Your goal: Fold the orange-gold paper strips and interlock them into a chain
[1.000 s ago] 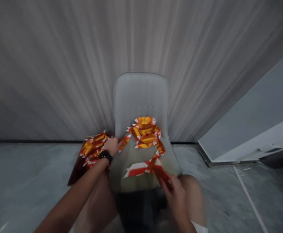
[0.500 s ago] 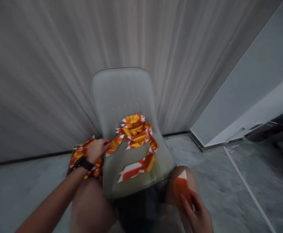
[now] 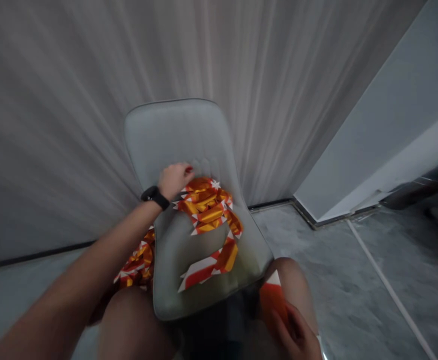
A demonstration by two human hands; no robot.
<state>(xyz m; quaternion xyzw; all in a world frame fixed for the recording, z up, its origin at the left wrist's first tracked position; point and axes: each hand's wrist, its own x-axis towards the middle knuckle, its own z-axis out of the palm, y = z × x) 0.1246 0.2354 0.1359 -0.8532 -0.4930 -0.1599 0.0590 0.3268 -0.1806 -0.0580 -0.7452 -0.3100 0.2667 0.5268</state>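
Over the back part of the grey chair [image 3: 177, 130], my left hand [image 3: 176, 180] is closed at the upper left edge of a pile of gold, red and white wrapped pieces [image 3: 207, 205]; what its fingers hold, if anything, is too blurred to tell. A black watch is on that wrist. Low on the right, my right hand [image 3: 297, 330] grips an orange-red packet with a white pointed end [image 3: 273, 297], beside my knee. A curved row of similar pieces [image 3: 211, 265] runs down to the seat's front.
More gold and red pieces [image 3: 138, 262] are heaped left of the chair, by my left knee. A grey pleated curtain [image 3: 72, 100] hangs behind. At the right are a pale wall panel [image 3: 384, 125] and a tiled floor [image 3: 339, 280] with a light strip.
My left hand has moved up and right, from the seat's left edge to the top of the pile. The separate piece near its fingers has left that spot. My right hand still holds its packet.
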